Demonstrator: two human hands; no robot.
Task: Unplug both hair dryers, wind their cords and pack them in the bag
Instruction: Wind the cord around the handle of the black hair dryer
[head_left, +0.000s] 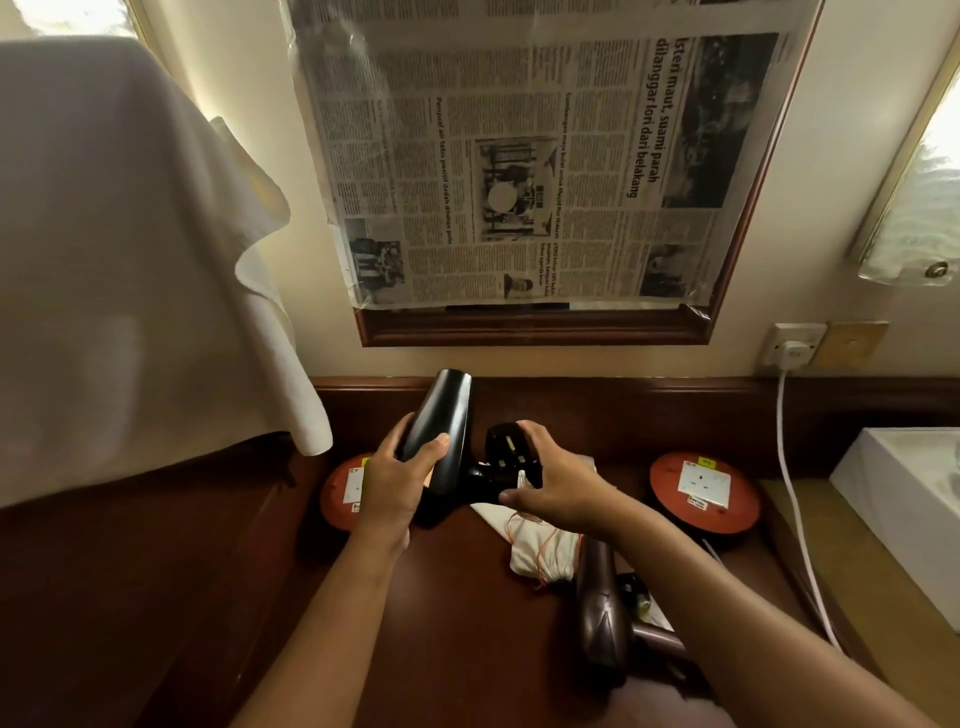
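Two dryers unplugged, neither yet in the bag

Two hair dryers show. The black dryer (441, 436), at the middle of the frame, is held above the desk (447, 623): the left hand (395, 483) wraps its barrel, while the right hand (550, 478) curls round its plug (511, 447), pins facing up, with the cord seemingly gathered at the handle. The brown dryer (597, 613) lies at lower right, its cord mostly hidden. One cloth bag (540, 545) lies flat between them, apparently not yet filled, so packing seems to remain. Two round red discs (701, 493) flank the hands; one white plug (794, 353) sits in the wall socket at right.
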